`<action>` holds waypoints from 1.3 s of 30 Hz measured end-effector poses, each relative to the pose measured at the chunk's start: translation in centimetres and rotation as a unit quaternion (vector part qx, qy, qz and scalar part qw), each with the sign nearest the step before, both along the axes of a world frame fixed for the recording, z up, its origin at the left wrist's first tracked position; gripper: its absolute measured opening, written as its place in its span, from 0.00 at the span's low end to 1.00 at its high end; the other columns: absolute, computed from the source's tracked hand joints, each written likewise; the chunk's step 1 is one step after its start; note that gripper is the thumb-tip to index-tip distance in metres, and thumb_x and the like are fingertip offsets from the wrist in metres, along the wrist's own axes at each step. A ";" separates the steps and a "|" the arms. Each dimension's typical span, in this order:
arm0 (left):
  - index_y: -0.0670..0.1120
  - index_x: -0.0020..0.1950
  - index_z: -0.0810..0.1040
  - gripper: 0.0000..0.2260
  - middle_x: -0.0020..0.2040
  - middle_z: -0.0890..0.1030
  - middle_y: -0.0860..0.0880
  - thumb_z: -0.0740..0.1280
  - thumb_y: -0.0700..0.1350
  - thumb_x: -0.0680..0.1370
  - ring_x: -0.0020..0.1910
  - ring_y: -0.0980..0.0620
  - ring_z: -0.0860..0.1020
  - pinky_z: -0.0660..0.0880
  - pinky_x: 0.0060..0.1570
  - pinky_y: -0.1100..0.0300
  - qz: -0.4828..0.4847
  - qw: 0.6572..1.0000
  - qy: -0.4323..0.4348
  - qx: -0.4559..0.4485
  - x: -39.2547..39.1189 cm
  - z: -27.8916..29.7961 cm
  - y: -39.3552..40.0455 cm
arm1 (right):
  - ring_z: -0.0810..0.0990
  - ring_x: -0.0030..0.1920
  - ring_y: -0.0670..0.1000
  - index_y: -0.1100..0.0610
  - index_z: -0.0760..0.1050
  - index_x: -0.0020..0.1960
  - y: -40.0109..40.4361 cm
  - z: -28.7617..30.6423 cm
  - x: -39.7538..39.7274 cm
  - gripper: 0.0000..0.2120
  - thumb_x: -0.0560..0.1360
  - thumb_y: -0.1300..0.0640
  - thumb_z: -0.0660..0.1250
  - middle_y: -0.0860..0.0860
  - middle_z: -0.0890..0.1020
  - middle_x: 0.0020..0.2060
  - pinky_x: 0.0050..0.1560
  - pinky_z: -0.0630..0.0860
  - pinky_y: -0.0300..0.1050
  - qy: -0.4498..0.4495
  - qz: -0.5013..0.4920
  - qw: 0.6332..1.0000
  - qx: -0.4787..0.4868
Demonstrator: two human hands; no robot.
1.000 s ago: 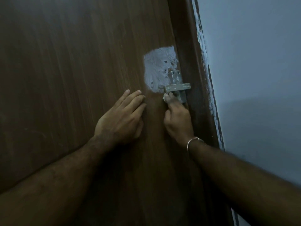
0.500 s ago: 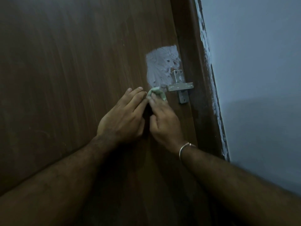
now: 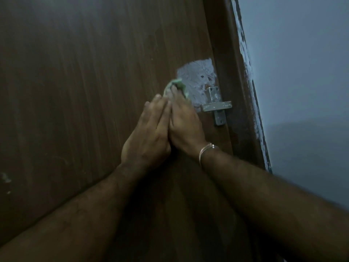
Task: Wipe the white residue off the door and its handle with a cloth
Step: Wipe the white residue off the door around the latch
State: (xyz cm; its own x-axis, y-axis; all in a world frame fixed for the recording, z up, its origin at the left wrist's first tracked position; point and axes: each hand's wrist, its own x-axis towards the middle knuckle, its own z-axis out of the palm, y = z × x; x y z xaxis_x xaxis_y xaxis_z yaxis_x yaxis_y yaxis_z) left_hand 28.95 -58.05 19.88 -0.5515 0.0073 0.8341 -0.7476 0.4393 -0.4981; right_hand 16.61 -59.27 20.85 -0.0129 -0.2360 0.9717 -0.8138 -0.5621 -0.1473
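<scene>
With the left hand [image 3: 149, 133] flat and open on the door [image 3: 85, 91], the right hand [image 3: 186, 121] presses a green cloth [image 3: 174, 86], seemingly under straight fingers, against the white residue [image 3: 198, 76] beside the handle [image 3: 217, 106]; firm overlapping strokes should lift it

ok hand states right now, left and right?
Left hand: open, fingers straight, flat on the door.
Right hand: fingers press the green cloth against the white residue.
</scene>
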 end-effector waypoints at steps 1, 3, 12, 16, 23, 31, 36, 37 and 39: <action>0.33 0.76 0.59 0.28 0.76 0.62 0.33 0.54 0.43 0.77 0.77 0.37 0.57 0.54 0.77 0.43 -0.021 0.999 0.034 0.015 0.0 0.1 0.1 | 0.53 0.78 0.49 0.58 0.55 0.78 0.3 1.7 0.4 0.23 0.84 0.54 0.49 0.54 0.58 0.78 0.78 0.52 0.53 -0.013 0.009 1.000 0.013; 0.32 0.76 0.58 0.29 0.76 0.60 0.32 0.56 0.43 0.76 0.78 0.36 0.56 0.53 0.76 0.42 -0.032 0.998 0.059 0.019 0.0 0.0 0.0 | 0.53 0.78 0.49 0.58 0.55 0.78 0.7 2.2 0.8 0.23 0.84 0.53 0.47 0.54 0.56 0.78 0.78 0.50 0.50 -0.028 0.024 0.999 0.030; 0.35 0.77 0.57 0.32 0.78 0.58 0.35 0.56 0.47 0.75 0.79 0.39 0.53 0.52 0.77 0.43 0.045 0.997 0.053 0.029 -0.7 0.1 -0.7 | 0.56 0.78 0.52 0.61 0.58 0.77 1.3 7.2 -1.2 0.23 0.83 0.57 0.50 0.57 0.59 0.77 0.77 0.55 0.50 -0.014 0.000 0.998 0.063; 0.35 0.77 0.57 0.32 0.78 0.58 0.35 0.57 0.46 0.74 0.79 0.40 0.53 0.53 0.77 0.43 0.053 0.998 0.032 0.031 -0.6 0.1 -0.9 | 0.63 0.75 0.53 0.60 0.61 0.76 1.9 4.9 -1.8 0.23 0.81 0.58 0.54 0.57 0.64 0.75 0.75 0.60 0.49 0.036 -0.072 0.995 0.053; 0.35 0.76 0.59 0.32 0.78 0.60 0.36 0.59 0.44 0.74 0.78 0.40 0.55 0.54 0.76 0.44 0.033 0.998 0.027 0.051 -0.4 0.1 -0.5 | 0.80 0.53 0.52 0.57 0.76 0.60 2.2 8.6 -1.3 0.11 0.78 0.61 0.63 0.54 0.81 0.53 0.54 0.78 0.45 -0.011 -0.142 0.990 -0.002; 0.39 0.74 0.65 0.27 0.74 0.67 0.41 0.61 0.39 0.74 0.76 0.48 0.62 0.59 0.75 0.57 -0.212 0.949 0.144 0.186 0.3 0.6 1.8 | 0.81 0.54 0.48 0.54 0.83 0.51 5.0 2.7 -3.1 0.10 0.74 0.65 0.68 0.51 0.84 0.50 0.54 0.78 0.41 -0.014 0.035 0.985 0.171; 0.49 0.72 0.71 0.22 0.69 0.74 0.50 0.59 0.55 0.80 0.66 0.57 0.72 0.70 0.66 0.58 -0.252 0.882 0.191 0.349 1.3 2.8 4.0 | 0.85 0.49 0.52 0.62 0.77 0.60 8.2 4.0 -6.2 0.16 0.75 0.72 0.61 0.56 0.85 0.50 0.46 0.82 0.43 -0.268 0.493 0.706 0.433; 0.50 0.69 0.74 0.21 0.67 0.76 0.52 0.60 0.58 0.80 0.64 0.57 0.74 0.73 0.64 0.56 -0.265 0.858 0.198 0.393 1.4 3.4 4.4 | 0.86 0.49 0.52 0.62 0.77 0.60 8.5 3.7 -6.4 0.16 0.76 0.71 0.61 0.56 0.85 0.49 0.46 0.82 0.43 -0.253 0.512 0.695 0.437; 0.52 0.61 0.80 0.22 0.59 0.82 0.53 0.63 0.65 0.75 0.58 0.56 0.79 0.76 0.59 0.53 -0.289 0.789 0.201 0.503 1.5 3.9 5.2 | 0.85 0.49 0.53 0.62 0.75 0.62 8.9 3.2 -6.5 0.17 0.75 0.71 0.62 0.57 0.84 0.51 0.46 0.82 0.44 -0.246 0.526 0.696 0.421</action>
